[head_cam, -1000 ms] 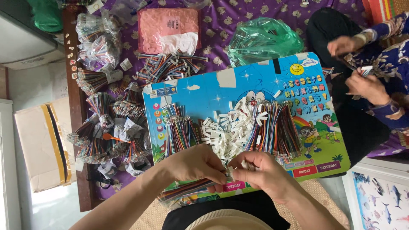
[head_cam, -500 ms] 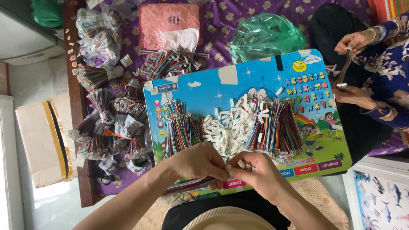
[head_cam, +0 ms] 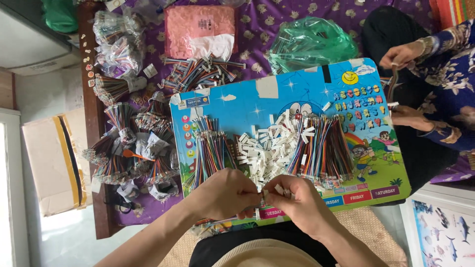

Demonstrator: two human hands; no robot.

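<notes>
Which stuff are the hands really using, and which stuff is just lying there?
In use:
left hand and right hand, pinching a small white connector
pile of white connectors
coloured wire bundles
blue picture board

Lying about:
pink packet
green plastic bag
cardboard box

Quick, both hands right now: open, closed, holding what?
Left hand: closed, pinching thin coloured wires.
Right hand: closed, pinching a small white connector at the wire ends.
</notes>
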